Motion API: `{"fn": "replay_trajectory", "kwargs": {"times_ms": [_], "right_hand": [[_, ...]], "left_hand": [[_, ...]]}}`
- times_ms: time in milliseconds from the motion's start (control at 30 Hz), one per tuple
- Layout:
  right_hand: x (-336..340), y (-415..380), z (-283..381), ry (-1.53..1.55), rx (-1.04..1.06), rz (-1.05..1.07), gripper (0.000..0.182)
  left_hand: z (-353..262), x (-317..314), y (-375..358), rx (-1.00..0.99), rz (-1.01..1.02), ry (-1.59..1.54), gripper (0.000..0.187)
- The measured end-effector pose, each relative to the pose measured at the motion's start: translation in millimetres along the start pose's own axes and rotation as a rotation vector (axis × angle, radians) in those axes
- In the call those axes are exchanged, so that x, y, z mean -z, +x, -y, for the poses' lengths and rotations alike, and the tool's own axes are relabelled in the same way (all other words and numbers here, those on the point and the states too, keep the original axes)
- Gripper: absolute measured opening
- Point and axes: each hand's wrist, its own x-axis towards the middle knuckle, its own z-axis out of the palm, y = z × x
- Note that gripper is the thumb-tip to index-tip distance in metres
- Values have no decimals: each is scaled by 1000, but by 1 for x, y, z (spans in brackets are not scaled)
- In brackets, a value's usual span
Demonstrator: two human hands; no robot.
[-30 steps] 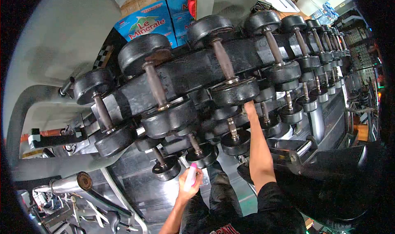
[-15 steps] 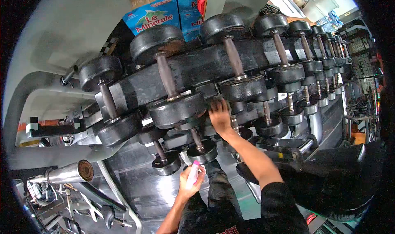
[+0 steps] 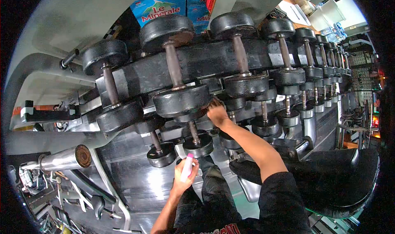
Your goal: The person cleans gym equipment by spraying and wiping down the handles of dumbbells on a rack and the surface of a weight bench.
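My left hand is wrapped round a small white bottle with a pink top, low in the view, just below a lower-row dumbbell. My right hand reaches in at the right side of a large black dumbbell on the upper row of the rack. Its fingers are bent, and their tips are partly hidden beside the dumbbell's near head. Whether something lies under those fingers is too dark to tell. Another upper dumbbell sits to the right of this hand.
Two rows of dumbbells run along the black rack to the far right. Blue boxes stand behind it. A black padded bench is at the lower right. A metal tube frame stands at the left. A desk with containers is at the upper right.
My right hand has shifted from the gap between dumbbells to the near head of the large dumbbell, its fingers now more bent. My left hand still holds the bottle. The view has shifted slightly.
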Motion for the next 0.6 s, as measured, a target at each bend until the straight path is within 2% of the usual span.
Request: {"fn": "replay_trajectory", "kwargs": {"times_ms": [33,100,167,200,267,367,600], "right_hand": [[17,-7,-14,-6,-1,2,33],[72,-18,-38,332,-178,-144,31],[68,-23,-55,255,-606,167,38],[64,-22,-68,264,-738,223,38],[52,-13,-104,391,-766,95,38],[26,3,-148,540,-795,71,39],[-10,8,-155,662,-846,127,41]], "left_hand": [[-3,-2,1,27,-7,-38,10],[-5,-4,5,52,-15,-73,11],[-2,-7,8,26,2,-21,12],[1,-8,9,71,8,-84,12],[-6,-11,12,56,2,-50,12],[-5,-14,13,41,-6,-25,11],[7,-13,10,78,-31,-34,10]]}}
